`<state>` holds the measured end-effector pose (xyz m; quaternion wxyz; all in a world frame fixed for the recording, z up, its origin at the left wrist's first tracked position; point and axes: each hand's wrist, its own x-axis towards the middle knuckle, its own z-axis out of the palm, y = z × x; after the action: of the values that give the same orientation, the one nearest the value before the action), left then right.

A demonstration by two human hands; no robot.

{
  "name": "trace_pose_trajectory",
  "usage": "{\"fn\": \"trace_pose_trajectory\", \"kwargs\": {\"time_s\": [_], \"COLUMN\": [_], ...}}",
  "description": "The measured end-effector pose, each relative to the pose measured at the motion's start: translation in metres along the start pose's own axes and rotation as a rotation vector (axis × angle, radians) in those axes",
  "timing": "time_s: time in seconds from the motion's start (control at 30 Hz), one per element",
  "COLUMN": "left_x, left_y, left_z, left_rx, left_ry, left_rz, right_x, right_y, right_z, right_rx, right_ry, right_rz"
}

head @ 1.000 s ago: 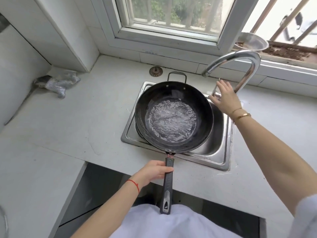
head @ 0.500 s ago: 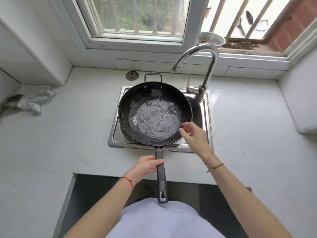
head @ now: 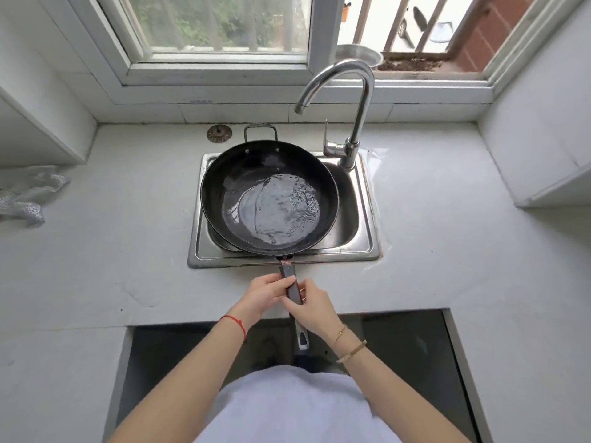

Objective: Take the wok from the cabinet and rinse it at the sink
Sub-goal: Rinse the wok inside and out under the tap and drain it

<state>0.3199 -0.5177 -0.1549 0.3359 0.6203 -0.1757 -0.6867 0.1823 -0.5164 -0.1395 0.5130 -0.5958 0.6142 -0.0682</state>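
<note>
The wok (head: 268,195) sat over the steel sink (head: 367,219), covering most of the basin, with a shallow pool of water (head: 278,209) gathered toward its right side. Its long dark handle (head: 292,287) reached back over the counter edge toward me. My left hand (head: 263,295) was wrapped around that handle near the pan, and my right hand (head: 315,306) was clamped on it just behind, the two touching. The curved faucet (head: 358,100) stood at the sink's right rear corner, its spout above the wok's far rim. On the pale counter (head: 128,235), a round strainer (head: 218,133) lay behind the sink and a crumpled cloth (head: 27,196) far left. A window (head: 217,27) stood behind.
</note>
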Motion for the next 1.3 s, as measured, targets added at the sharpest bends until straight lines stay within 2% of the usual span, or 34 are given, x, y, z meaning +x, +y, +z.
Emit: {"fn": "trace_pose_trajectory", "kwargs": {"time_s": [0.07, 0.13, 0.23, 0.43, 0.63, 0.87, 1.07, 1.3], "left_x": [0.002, 0.006, 0.008, 0.004, -0.002, -0.013, -0.018, -0.025], "left_y": [0.001, 0.002, 0.004, 0.004, 0.003, 0.004, 0.013, 0.018], "left_z": [-0.001, -0.001, 0.003, 0.01, 0.013, 0.021, 0.023, 0.02], "left_rx": [-0.008, -0.007, -0.044, -0.173, -0.199, -0.357, -0.347, -0.273], "left_ry": [0.01, -0.001, -0.014, -0.022, -0.035, -0.164, -0.184, -0.033], "left_rz": [-0.011, -0.016, -0.027, -0.027, -0.001, 0.006, 0.066, 0.159], "right_x": [-0.003, -0.006, -0.011, -0.012, -0.018, -0.027, -0.03, -0.034], "right_y": [0.0, -0.002, -0.008, -0.012, -0.011, 0.002, -0.004, -0.023], "right_z": [0.005, 0.014, 0.027, 0.04, 0.037, 0.029, 0.015, 0.008], "right_rx": [-0.018, 0.086, 0.269, 0.168, 0.106, -0.041, -0.017, 0.128], "right_ry": [-0.038, -0.033, 0.074, 0.246, 0.306, 0.372, 0.351, 0.262], "right_rz": [0.027, 0.097, 0.184, 0.114, 0.031, -0.028, -0.093, -0.064]}}
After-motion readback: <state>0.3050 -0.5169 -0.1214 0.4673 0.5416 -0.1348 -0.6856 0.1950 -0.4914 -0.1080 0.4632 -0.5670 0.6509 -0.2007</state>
